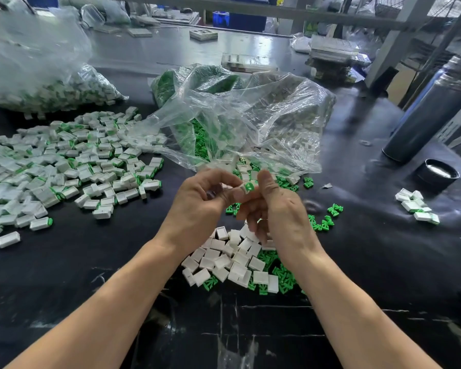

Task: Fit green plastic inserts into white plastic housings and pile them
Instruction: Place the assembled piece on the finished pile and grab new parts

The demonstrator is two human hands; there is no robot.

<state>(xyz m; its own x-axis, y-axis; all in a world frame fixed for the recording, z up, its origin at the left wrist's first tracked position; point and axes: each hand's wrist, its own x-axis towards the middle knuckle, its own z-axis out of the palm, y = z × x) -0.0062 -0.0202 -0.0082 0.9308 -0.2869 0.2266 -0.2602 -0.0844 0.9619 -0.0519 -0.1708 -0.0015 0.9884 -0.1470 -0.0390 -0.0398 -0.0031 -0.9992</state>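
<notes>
Above the black counter (91, 262), the left hand (197, 206) and right hand (274, 209) together pinch a small white plastic housing (246, 188), its green plastic insert (249, 186) facing up between their fingertips; the finished pile (64, 166) lies leftward.

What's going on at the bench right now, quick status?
Left hand and right hand both pinching one white housing, green insert showing. Finished pile on the left. Nothing in the way.

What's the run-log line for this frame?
step: fitting insert | both hands grip white housing with green insert | finished pile left | loose housings below
</notes>
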